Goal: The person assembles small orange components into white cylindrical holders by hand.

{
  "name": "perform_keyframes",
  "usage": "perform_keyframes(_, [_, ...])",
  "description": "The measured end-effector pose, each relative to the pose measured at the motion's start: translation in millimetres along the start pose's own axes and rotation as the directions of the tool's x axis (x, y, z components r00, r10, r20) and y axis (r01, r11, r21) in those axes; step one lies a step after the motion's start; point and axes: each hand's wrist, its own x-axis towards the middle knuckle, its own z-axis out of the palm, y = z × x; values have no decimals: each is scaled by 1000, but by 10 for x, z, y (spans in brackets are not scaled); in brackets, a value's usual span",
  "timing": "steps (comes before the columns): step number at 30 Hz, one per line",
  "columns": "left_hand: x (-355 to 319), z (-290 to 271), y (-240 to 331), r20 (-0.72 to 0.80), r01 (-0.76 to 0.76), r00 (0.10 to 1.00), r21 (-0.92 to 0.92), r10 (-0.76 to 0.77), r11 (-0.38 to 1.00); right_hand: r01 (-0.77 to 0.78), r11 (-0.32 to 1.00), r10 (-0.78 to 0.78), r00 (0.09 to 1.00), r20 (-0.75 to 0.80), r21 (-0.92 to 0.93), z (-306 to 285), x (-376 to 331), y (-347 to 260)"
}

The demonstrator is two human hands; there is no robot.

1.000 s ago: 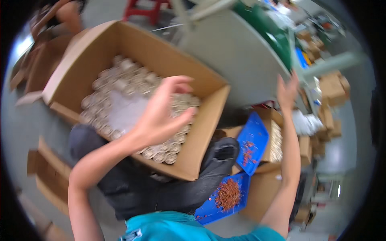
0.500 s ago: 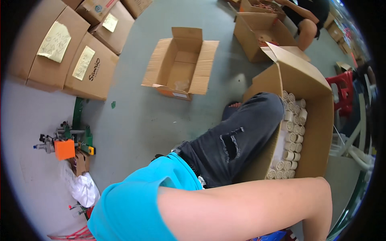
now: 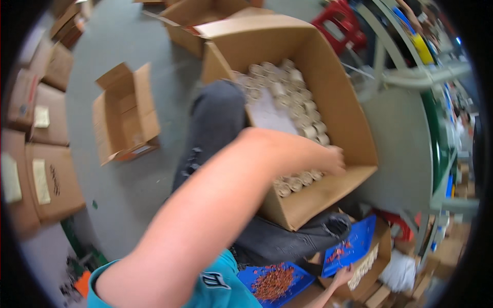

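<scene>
Nearest the lens, the left hand [image 3: 328, 160] reaches from a bare forearm into the big cardboard box [image 3: 339, 110] propped on the person's dark-trousered lap, fingers curled down among the cardboard tubes [image 3: 300, 180] packed on end along the box's near side, though I cannot tell whether they grip 1. Low at the frame's edge the right hand [image 3: 343, 277] sits beside 2 blue trays [image 3: 359, 241] of small orange-red parts [image 3: 269, 282]; its fingers are too blurred to judge. Farther off on the grey floor stands an empty open carton [image 3: 126, 115].
</scene>
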Motion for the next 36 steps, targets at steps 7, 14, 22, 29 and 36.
perform_keyframes(7, [-307,88,507,917,378,375,-16,-137,926,124,967,-62,962,-267,222,-485,-209,323])
perform_keyframes(14, [-672,305,455,856,571,466,-98,-224,815,334,853,-70,835,-546,401,-587,-744,-1332])
perform_keyframes(22, [-343,-157,246,904,732,396,-206,-159,650,400,174,-239,904,-355,900,156,-1239,-3216])
perform_keyframes(29, [-264,-1622,-113,512,587,711,-809,-482,7,122,72,-620,783,-52,990,198,-1086,-4182])
perform_keyframes(36, [-705,-2428,-275,201,-61,526,-960,-826,-272,91,114,-568,823,-10,989,674,-1056,-4294])
